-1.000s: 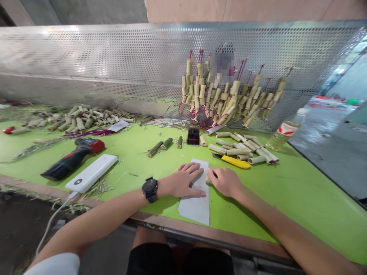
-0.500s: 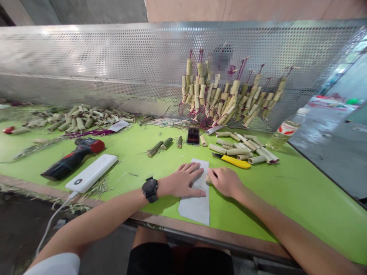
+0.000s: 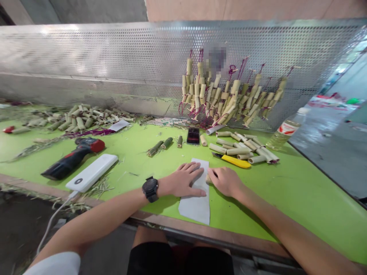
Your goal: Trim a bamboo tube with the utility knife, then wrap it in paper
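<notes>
My left hand (image 3: 186, 180) lies flat with spread fingers on a sheet of pale sandpaper-like paper (image 3: 197, 208) near the table's front edge. Beside the paper's right edge, my right hand (image 3: 225, 181) is closed around a short bamboo piece (image 3: 208, 178); only its end shows. A yellow utility knife (image 3: 236, 161) lies just beyond the right hand, blade out to the left. Behind the paper, short bamboo pieces (image 3: 167, 143) and a small dark block (image 3: 193, 136) rest in a row on the green table (image 3: 137, 206).
Left are a drill (image 3: 71, 158), a white power bank (image 3: 91, 173) with cable, and a bamboo pile (image 3: 82, 118). Right are bamboo tubes (image 3: 237, 147) and a bottle (image 3: 286, 130). Strung bamboo figures (image 3: 220, 99) hang on a perforated metal panel (image 3: 129, 57).
</notes>
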`<state>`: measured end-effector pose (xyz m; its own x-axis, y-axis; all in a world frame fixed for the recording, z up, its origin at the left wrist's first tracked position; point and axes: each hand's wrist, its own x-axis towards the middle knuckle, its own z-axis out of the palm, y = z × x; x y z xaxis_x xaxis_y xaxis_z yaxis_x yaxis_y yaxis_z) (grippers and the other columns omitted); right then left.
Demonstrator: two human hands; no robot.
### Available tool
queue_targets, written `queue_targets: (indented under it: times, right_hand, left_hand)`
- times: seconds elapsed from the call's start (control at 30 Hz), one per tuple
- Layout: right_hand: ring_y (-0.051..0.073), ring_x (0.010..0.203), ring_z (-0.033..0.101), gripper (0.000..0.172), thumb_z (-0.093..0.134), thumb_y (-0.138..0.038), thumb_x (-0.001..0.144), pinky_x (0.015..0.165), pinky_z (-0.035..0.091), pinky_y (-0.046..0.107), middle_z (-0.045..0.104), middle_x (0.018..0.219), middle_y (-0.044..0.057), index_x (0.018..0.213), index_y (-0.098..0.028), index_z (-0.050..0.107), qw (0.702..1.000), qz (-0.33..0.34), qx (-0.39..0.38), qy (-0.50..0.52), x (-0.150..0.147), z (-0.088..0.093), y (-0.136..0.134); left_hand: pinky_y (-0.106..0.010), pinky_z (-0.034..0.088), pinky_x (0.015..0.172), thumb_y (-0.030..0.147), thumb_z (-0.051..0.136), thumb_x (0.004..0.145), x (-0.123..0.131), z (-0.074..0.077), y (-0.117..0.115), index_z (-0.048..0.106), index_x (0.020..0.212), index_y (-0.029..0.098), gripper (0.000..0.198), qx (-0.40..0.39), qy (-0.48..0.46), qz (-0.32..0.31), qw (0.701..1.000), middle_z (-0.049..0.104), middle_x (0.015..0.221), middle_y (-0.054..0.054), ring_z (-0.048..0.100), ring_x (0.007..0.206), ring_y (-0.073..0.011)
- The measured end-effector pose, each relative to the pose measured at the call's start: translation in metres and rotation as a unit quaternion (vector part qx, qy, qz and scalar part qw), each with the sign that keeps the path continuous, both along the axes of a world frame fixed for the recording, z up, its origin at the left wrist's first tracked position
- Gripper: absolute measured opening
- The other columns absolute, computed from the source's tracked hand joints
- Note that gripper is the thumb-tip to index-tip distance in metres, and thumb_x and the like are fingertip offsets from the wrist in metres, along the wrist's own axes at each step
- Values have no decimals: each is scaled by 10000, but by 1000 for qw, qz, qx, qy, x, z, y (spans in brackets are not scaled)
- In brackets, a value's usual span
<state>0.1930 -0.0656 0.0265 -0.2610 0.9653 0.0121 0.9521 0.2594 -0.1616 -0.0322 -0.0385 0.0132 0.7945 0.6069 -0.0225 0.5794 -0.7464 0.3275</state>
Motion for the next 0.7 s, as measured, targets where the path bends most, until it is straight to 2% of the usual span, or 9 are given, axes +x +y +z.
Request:
queue_targets:
  times: [0.7]
  right_hand:
    - [183, 705, 660, 550, 287, -386, 1058, 583, 290, 293, 763, 812, 70, 820, -199, 745, 1000, -3, 7, -3, 0, -1, 0]
  left_hand:
    - [-498, 149, 1241, 896, 333, 853, 1, 3, -1, 250, 1622, 206, 1036, -9, 3, 7, 1000, 153, 1697, -131, 114, 1560, -372]
